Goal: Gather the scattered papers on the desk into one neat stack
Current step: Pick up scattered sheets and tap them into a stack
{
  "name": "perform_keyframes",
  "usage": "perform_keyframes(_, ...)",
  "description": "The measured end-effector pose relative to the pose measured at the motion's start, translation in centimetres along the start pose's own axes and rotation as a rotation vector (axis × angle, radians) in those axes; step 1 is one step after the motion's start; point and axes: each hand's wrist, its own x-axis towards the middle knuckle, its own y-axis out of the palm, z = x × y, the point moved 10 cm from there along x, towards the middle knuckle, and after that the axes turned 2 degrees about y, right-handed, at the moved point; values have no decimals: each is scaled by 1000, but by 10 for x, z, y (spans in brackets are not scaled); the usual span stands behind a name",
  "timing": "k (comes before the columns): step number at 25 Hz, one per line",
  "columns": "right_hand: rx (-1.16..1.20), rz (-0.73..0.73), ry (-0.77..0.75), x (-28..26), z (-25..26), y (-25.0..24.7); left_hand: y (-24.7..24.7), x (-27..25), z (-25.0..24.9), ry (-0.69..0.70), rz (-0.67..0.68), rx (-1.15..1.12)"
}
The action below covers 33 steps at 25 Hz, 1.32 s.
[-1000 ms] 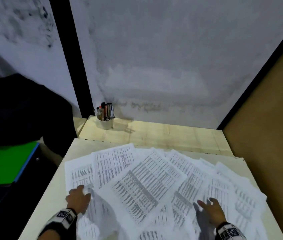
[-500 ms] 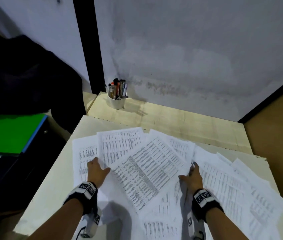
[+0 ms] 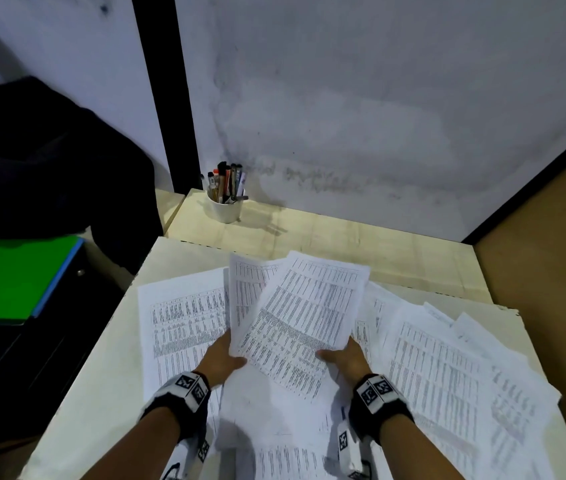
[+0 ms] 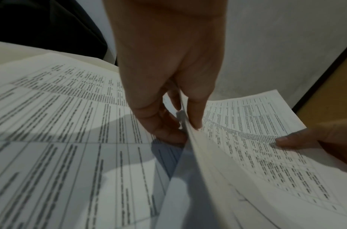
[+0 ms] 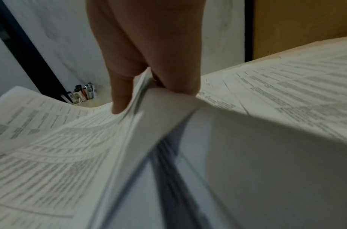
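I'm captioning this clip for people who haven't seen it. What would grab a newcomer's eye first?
First, the bundle of printed sheets lifted at mid-desk, the left hand pinching its left edge and the right hand its right. Next, the loose papers fanned over the desk, mostly to the right. Last, a white pen cup at the far left corner by the wall.

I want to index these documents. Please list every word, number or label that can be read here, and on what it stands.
No text can be read.
Held sheets: printed tables, too small and blurred.
Sheets on the desk: printed tables, too small.
Pens in the cup: any markings too small.
Wristbands: black-and-white square code markers only, no words.
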Motion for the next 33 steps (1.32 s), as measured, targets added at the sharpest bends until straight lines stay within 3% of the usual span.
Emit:
perform_keyframes(3,-191,-5,-12,-7,8,3,4,0,1,29,-9,-3)
perform_keyframes(5,-175,23,-54,-14,19,3,-11,-2,-7,50,-158,9)
perform_keyframes(7,-161,20,-119,-22,39,-11,-29,-7,-21,101,-262,-129)
perform_keyframes(9,-158,-3,-191,-37,62,-27,-24,-12,-38,85,-100,-375)
perform_keyframes(11,-200,-36,-249,-56,83,-34,-10,-25,-61,75,105,-305)
perform_keyframes(12,-201,-46,-283,-63,93,-33,-9,-33,-76,103,122,-198)
perform_keyframes(14,-157,-69,-421,-83,124,-28,-15,-46,-115,243,47,-58)
perform_keyframes(17,-39,-135,-635,-119,171,-26,-33,-78,-181,440,-130,-192)
perform_keyframes(19,60,-79,-716,-134,187,-21,-42,-97,-209,489,-199,-258)
perform_keyframes(22,120,31,-713,-135,185,-8,-44,-113,-224,556,-186,-286)
perform_keyframes(27,115,24,-657,-128,171,-7,-38,-121,-215,603,-135,-294)
perform_keyframes(33,67,126,-646,-130,173,-4,-29,-119,-200,610,-30,-263)
